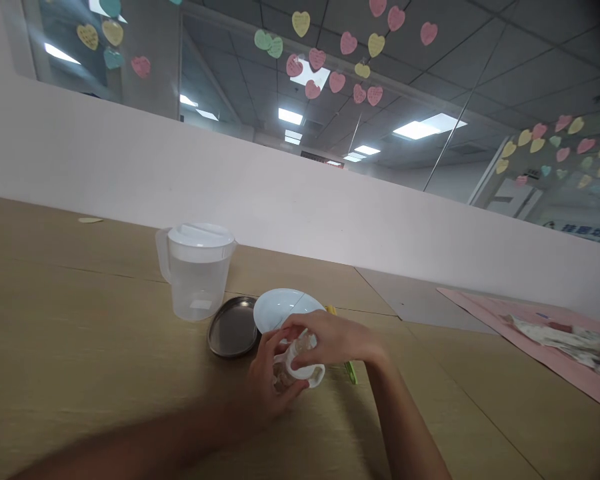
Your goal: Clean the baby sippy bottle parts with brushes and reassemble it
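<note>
Low over the table, a small clear container with a white collar and a looped handle is between my two hands. My left hand is closed round its clear body from the left. From above, my right hand curls its fingers over the container's clear upper part, near the white collar. Those fingers partly hide the top. Just behind my hands lies a pale white-blue plate, its front edge covered by them. A dark metal oval dish sits to the left of the plate.
A lidded translucent pitcher stands left of the dish. A green-and-yellow item lies partly hidden behind my right wrist. At the right, a pink mat carries a crumpled pale cloth. A white low wall borders the table's back.
</note>
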A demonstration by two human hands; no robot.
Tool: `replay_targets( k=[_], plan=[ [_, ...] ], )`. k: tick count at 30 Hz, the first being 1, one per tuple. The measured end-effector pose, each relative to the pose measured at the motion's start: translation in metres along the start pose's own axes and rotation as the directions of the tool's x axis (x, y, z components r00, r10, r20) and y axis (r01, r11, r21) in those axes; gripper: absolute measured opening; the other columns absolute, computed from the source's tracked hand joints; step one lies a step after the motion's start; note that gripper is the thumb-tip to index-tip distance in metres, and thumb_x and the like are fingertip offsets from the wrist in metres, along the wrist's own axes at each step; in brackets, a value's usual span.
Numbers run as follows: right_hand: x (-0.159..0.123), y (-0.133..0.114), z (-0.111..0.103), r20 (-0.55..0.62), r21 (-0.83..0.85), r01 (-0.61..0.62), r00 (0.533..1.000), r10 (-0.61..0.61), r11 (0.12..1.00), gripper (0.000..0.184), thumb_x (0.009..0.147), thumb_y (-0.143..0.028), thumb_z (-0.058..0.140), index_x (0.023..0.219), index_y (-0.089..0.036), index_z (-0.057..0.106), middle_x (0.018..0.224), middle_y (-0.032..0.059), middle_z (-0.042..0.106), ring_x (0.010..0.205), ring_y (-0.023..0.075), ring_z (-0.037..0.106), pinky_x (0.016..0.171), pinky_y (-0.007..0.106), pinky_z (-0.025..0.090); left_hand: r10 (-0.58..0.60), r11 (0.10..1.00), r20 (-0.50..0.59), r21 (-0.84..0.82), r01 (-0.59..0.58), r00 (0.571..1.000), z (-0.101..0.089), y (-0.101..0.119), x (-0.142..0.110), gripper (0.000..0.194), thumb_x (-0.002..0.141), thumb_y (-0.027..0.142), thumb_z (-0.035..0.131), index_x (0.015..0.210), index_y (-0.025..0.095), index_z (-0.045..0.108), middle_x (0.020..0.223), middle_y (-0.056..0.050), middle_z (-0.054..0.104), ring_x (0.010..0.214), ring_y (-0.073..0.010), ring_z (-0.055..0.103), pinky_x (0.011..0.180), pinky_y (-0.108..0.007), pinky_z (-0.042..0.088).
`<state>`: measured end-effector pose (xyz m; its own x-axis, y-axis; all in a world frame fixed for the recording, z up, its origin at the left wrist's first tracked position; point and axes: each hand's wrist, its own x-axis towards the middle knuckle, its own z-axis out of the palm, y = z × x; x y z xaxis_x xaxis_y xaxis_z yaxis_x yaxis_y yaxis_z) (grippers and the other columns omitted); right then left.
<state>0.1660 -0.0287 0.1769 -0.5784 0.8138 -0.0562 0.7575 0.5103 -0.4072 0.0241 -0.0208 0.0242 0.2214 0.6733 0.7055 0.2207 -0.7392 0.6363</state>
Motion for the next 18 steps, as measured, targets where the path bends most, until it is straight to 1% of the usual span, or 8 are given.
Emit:
replay_targets(
  k=[2,4,5,7,10,13,15,18],
  plan=[
    [0.0,-0.002,0.0,-0.102,-0.042,-0.102,0.99,0.097,0.994,0.026,0.075,-0.041,0.061,0.09,-0.019,0.06,0.09,0.0018,0.062,0.079,0.0152,0.054,0.059,0.022,0.035,0.002,1.0,0.017,-0.005,-0.002,1.0,0.0,0.0,0.001,0.061,0.073,0.032,0.063,0.124,0.023,0.029,0.116,-0.01,0.047,0.095,-0.0234,0.057,0.079,-0.038,0.05],
    [0.001,-0.004,0.001,-0.209,-0.143,-0.24,0.956,0.208,0.96,0.031,0.079,-0.047,0.055,0.074,-0.017,0.059,0.075,0.0028,0.061,0.066,0.014,0.052,0.052,0.023,0.029,-0.016,1.0,0.024,-0.008,0.017,1.0,0.0,0.001,0.001,0.062,0.072,0.033,0.063,0.123,0.024,0.029,0.113,-0.01,0.047,0.093,-0.0227,0.057,0.079,-0.039,0.05],
    [0.002,-0.005,0.002,-0.235,-0.183,-0.29,0.941,0.244,0.939,0.035,0.081,-0.048,0.052,0.067,-0.016,0.057,0.068,0.0027,0.06,0.061,0.0132,0.05,0.05,0.024,0.026,-0.032,0.999,0.028,-0.006,0.032,0.999,0.0,0.002,0.001,0.062,0.072,0.033,0.063,0.123,0.025,0.029,0.112,-0.009,0.047,0.092,-0.0225,0.056,0.078,-0.039,0.05],
    [0.003,-0.005,0.003,-0.237,-0.213,-0.327,0.931,0.276,0.921,0.037,0.082,-0.047,0.051,0.061,-0.016,0.054,0.061,0.0015,0.057,0.055,0.0117,0.046,0.048,0.024,0.023,-0.058,0.998,0.032,-0.003,0.058,0.998,0.0,0.002,0.0,0.061,0.072,0.033,0.063,0.123,0.026,0.029,0.112,-0.009,0.046,0.091,-0.0226,0.056,0.076,-0.04,0.05],
    [0.002,-0.004,0.005,-0.221,-0.187,-0.294,0.942,0.252,0.937,0.025,0.078,-0.036,0.057,0.062,-0.017,0.055,0.061,-0.0007,0.057,0.055,0.0103,0.046,0.048,0.023,0.024,-0.062,0.998,0.038,-0.012,0.062,0.997,0.001,0.001,-0.001,0.063,0.072,0.033,0.064,0.123,0.026,0.027,0.113,-0.009,0.045,0.094,-0.0233,0.055,0.077,-0.04,0.05],
    [-0.003,-0.001,0.004,-0.209,-0.154,-0.168,0.969,0.134,0.974,0.004,0.073,-0.02,0.06,0.069,-0.018,0.06,0.07,-0.0017,0.06,0.065,0.0107,0.051,0.054,0.021,0.03,-0.059,0.997,0.048,-0.037,0.06,0.997,0.002,-0.001,-0.001,0.063,0.072,0.035,0.064,0.123,0.026,0.027,0.113,-0.009,0.045,0.094,-0.0225,0.055,0.079,-0.041,0.049],
    [-0.007,0.001,0.001,-0.2,-0.108,-0.071,0.978,0.049,0.992,0.009,0.072,-0.012,0.057,0.075,-0.019,0.063,0.079,-0.0014,0.061,0.073,0.0114,0.053,0.06,0.021,0.034,-0.059,0.997,0.057,-0.038,0.061,0.997,0.001,-0.001,-0.001,0.062,0.073,0.033,0.063,0.123,0.026,0.027,0.112,-0.009,0.045,0.093,-0.0219,0.055,0.08,-0.042,0.048],
    [-0.015,0.001,-0.006,-0.234,-0.006,0.011,0.972,-0.012,1.0,0.017,0.074,-0.011,0.054,0.085,-0.021,0.063,0.088,-0.0003,0.062,0.076,0.0119,0.054,0.065,0.022,0.04,-0.048,0.998,0.056,-0.038,0.05,0.997,0.0,0.001,0.0,0.062,0.072,0.029,0.063,0.123,0.026,0.026,0.113,-0.009,0.045,0.093,-0.0219,0.055,0.081,-0.043,0.048]
  ],
)
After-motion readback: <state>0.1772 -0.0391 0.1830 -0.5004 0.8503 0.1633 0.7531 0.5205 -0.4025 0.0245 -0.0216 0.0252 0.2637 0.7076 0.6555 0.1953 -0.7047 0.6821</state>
